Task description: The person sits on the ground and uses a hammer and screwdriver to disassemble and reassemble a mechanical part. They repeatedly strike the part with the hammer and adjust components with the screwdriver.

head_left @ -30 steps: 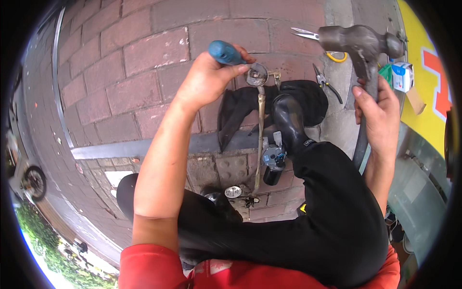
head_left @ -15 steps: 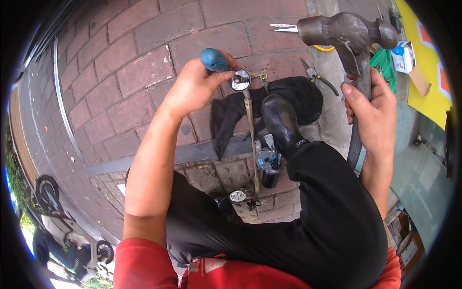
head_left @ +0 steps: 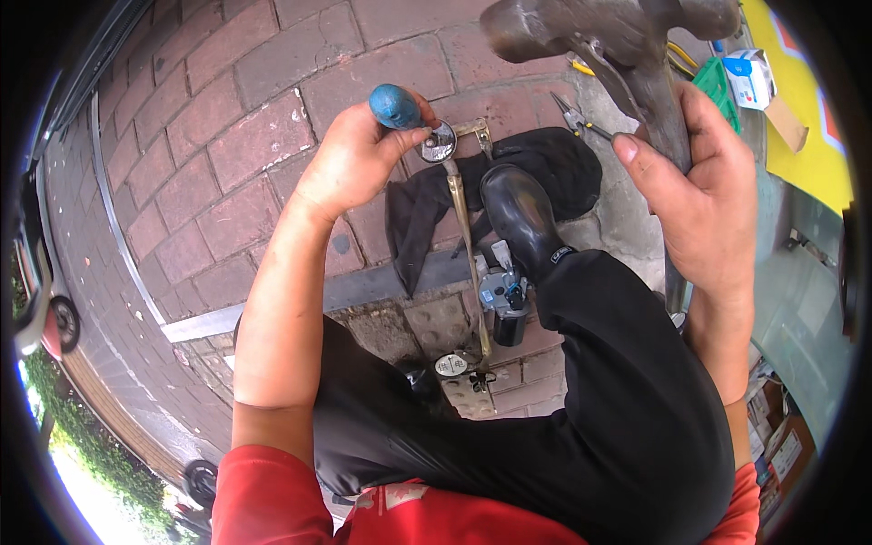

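My left hand [head_left: 350,168] grips a blue-handled tool [head_left: 394,106], seen nearly end-on, so its shaft is hidden. Its thumb and fingertips touch a round metal disc [head_left: 438,143] at the far end of a long, narrow metal linkage rod [head_left: 464,222]. Raised on the right, my right hand [head_left: 713,191] is wrapped round the handle of a ball-peen hammer [head_left: 581,32], whose big dark head is cut off by the upper edge. A grey and black motor [head_left: 505,300] sits beside the rod, close to my black boot [head_left: 518,209]. Dark cloth [head_left: 559,168] lies beyond the boot.
Pliers [head_left: 577,116] with black and yellow handles lie on the brick paving [head_left: 263,136]. Farther right are a green plastic item [head_left: 718,95], an opened white and blue box [head_left: 749,82] and a yellow sheet [head_left: 799,118]. A glass surface [head_left: 786,300] borders my right arm.
The hammer has risen toward the view and shifted left. My left hand still holds the blue-handled tool at the disc. The view has shifted slightly; the two-wheeler at the left is mostly out of view.
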Action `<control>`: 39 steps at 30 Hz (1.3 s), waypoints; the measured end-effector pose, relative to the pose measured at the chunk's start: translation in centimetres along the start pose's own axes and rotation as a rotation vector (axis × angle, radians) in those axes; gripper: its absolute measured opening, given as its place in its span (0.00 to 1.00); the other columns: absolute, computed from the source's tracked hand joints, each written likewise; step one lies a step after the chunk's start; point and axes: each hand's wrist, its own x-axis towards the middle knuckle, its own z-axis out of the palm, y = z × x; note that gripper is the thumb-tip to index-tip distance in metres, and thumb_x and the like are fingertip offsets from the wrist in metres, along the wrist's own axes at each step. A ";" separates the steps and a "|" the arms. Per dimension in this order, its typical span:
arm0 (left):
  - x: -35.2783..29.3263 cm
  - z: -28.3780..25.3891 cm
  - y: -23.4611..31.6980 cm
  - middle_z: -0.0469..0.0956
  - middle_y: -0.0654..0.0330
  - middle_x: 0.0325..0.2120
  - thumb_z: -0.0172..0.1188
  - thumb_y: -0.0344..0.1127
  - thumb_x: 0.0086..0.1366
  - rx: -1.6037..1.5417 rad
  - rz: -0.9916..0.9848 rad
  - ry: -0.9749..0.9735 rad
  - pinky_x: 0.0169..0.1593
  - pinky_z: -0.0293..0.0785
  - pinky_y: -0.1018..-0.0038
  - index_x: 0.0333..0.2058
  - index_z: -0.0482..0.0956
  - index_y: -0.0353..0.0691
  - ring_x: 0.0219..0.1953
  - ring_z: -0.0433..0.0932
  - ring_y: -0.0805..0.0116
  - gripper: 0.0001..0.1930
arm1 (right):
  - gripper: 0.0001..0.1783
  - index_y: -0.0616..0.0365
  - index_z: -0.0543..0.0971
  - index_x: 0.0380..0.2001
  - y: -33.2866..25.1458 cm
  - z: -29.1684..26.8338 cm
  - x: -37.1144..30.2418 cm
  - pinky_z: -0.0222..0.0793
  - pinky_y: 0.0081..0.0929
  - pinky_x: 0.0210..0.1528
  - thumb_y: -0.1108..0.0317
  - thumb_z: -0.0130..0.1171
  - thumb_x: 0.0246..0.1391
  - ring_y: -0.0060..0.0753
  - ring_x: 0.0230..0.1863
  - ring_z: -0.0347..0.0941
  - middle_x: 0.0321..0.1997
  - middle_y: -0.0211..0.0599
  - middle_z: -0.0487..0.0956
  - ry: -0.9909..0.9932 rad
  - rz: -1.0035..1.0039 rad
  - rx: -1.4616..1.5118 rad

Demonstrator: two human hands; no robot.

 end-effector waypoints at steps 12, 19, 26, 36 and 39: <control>0.3 0.4 0.6 0.82 0.51 0.34 0.62 0.32 0.63 0.202 0.153 -0.037 0.44 0.75 0.66 0.42 0.79 0.38 0.38 0.81 0.58 0.09 | 0.24 0.66 0.72 0.50 -2.6 1.2 0.9 0.71 0.27 0.42 0.77 0.65 0.49 0.33 0.37 0.76 0.38 0.40 0.79 -0.006 -0.410 -0.376; 0.4 0.5 -0.1 0.82 0.52 0.34 0.62 0.32 0.63 0.160 0.123 0.003 0.45 0.75 0.67 0.41 0.80 0.37 0.38 0.81 0.59 0.09 | 0.22 0.65 0.74 0.44 -1.3 2.0 1.9 0.70 0.35 0.36 0.73 0.67 0.44 0.58 0.35 0.73 0.35 0.50 0.76 -0.001 -0.588 -0.481; 0.2 0.3 -0.3 0.82 0.57 0.35 0.61 0.26 0.62 0.035 0.064 0.051 0.48 0.74 0.69 0.40 0.77 0.35 0.41 0.80 0.65 0.08 | 0.20 0.66 0.73 0.43 -0.4 2.4 2.6 0.68 0.34 0.34 0.72 0.65 0.47 0.53 0.29 0.68 0.30 0.50 0.73 -0.153 -0.287 -0.354; -3.1 6.7 1.1 0.81 0.52 0.39 0.66 0.23 0.57 0.364 0.427 0.336 0.51 0.77 0.66 0.42 0.75 0.37 0.45 0.81 0.56 0.14 | 0.21 0.68 0.73 0.50 1.5 0.3 0.6 0.66 0.17 0.36 0.74 0.63 0.53 0.15 0.35 0.69 0.38 0.29 0.77 0.128 0.011 0.098; -2.8 10.3 0.9 0.76 0.51 0.38 0.61 0.23 0.46 0.513 0.489 0.253 0.46 0.77 0.62 0.41 0.76 0.41 0.41 0.78 0.50 0.19 | 0.20 0.68 0.73 0.49 1.6 -0.1 0.0 0.65 0.18 0.34 0.74 0.64 0.53 0.16 0.34 0.68 0.36 0.28 0.76 0.175 0.069 0.112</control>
